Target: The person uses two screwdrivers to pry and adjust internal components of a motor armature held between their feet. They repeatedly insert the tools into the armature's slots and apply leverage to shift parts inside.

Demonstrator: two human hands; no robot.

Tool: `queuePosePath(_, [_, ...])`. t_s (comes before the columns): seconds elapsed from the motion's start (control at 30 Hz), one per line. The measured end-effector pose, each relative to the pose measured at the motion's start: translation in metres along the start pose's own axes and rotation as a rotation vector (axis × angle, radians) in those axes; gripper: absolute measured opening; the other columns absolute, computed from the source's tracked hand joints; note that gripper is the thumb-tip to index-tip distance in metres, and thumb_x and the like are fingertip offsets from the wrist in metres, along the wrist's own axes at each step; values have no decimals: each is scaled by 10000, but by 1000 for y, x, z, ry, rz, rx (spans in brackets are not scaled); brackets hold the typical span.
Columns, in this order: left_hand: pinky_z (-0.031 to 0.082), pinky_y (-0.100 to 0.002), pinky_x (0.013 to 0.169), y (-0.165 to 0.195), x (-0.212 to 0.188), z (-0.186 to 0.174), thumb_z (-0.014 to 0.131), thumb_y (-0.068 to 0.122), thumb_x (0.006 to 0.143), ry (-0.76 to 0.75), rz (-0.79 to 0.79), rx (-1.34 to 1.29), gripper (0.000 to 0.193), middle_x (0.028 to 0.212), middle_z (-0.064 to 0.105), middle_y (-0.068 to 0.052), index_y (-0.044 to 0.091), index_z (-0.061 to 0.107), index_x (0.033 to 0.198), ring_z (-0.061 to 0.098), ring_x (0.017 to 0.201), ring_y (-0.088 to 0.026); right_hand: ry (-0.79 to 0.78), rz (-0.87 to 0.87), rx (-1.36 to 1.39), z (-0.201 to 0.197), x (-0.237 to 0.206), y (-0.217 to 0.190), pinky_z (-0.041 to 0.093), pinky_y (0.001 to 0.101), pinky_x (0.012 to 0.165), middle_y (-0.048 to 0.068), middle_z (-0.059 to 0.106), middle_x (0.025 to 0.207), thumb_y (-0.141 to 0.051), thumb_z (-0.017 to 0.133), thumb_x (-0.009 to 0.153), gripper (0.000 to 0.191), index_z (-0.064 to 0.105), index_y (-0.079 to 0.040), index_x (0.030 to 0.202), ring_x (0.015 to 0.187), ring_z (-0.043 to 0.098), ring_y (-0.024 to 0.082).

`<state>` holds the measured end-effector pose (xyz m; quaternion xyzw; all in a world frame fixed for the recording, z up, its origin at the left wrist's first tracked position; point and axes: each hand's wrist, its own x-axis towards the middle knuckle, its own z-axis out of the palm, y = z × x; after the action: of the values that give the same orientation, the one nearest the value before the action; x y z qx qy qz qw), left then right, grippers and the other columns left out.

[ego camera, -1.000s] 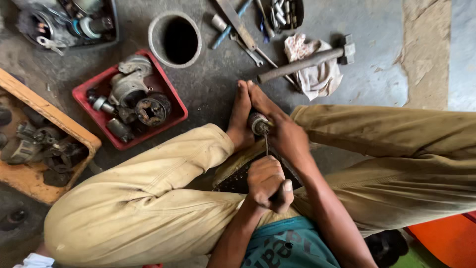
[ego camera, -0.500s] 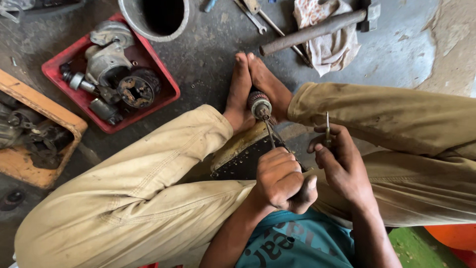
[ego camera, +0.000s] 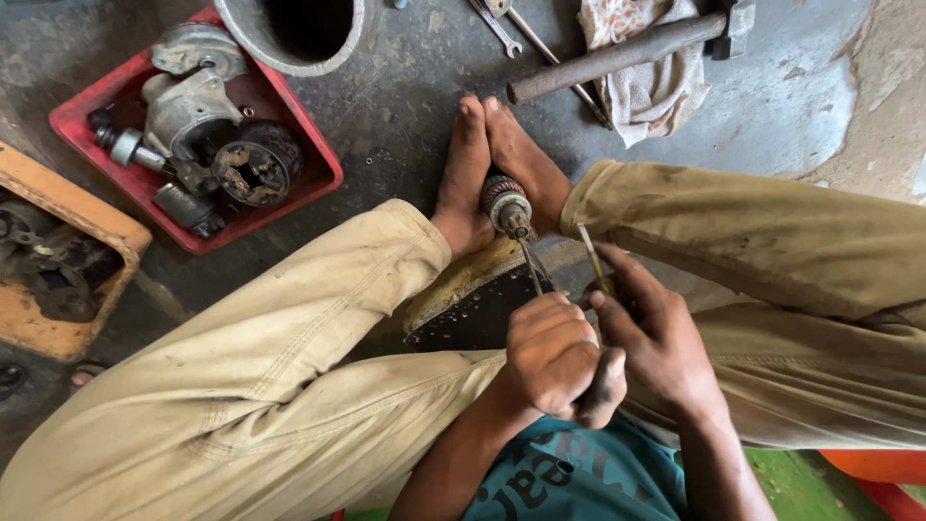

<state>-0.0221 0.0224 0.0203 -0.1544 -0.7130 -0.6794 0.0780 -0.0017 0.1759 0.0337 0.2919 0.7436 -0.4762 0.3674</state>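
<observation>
Seated on the concrete floor (ego camera: 405, 106), legs drawn up, both bare feet (ego camera: 492, 164) pressed together to clamp a small motor armature (ego camera: 505, 205) between the soles. Left hand (ego camera: 558, 355) closed in a fist around the dark handle of a screwdriver (ego camera: 532, 268), shaft angled up with the tip at the armature's near end. Right hand (ego camera: 656, 342) no longer at the armature as one second ago; now drawn back beside the left, fingers pinched on a thin flat metal strip (ego camera: 590, 259), possibly a blade or file, detail too fine to confirm. Strip held upright, just beside the screwdriver shaft, apart from the armature. Meaning of the change: steadying now left to the feet alone, both hands given over to tools. Camera view shifted as well, with floor items higher in frame than before. Left of the legs, a red tray (ego camera: 318, 178) of motor parts; above it, a grey pot (ego camera: 289, 43); at upper right, a hammer (ego camera: 617, 53) lying across a rag (ego camera: 656, 92).
</observation>
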Motion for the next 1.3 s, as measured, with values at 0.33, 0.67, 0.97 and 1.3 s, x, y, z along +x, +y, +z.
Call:
queuePosePath(0.33, [361,-394,525,-2,-17,-7,586,52,943,-13,-7,-106,361,603,456,-83,60,411,627,471,511,-245,83,-81,-271,18,20,-12,498,341,578,150,651,678,-154,658,956,324,692,-56,1263,584,571,143])
queuePosePath(0.67, [357,-382,494,-2,-23,-7,624,52,894,-20,43,-79,402,570,406,-60,74,374,580,453,476,-234,38,-105,-221,17,21,-1,516,322,581,125,683,665,-157,603,988,331,676,-39,1288,591,628,125])
queuePosePath(0.97, [403,-368,512,-3,-31,-21,631,66,921,-54,63,-108,413,592,421,-61,83,366,604,477,505,-231,-28,-41,-229,21,16,-6,482,308,535,115,664,644,-160,623,972,327,699,-33,1263,569,547,99])
queuePosePath(1.3, [347,-355,490,-7,-39,-22,695,73,895,-59,99,-96,447,579,381,-38,91,363,597,435,491,-219,12,-64,-292,27,14,-13,484,323,520,150,647,614,-160,625,977,325,700,-23,1263,550,540,99])
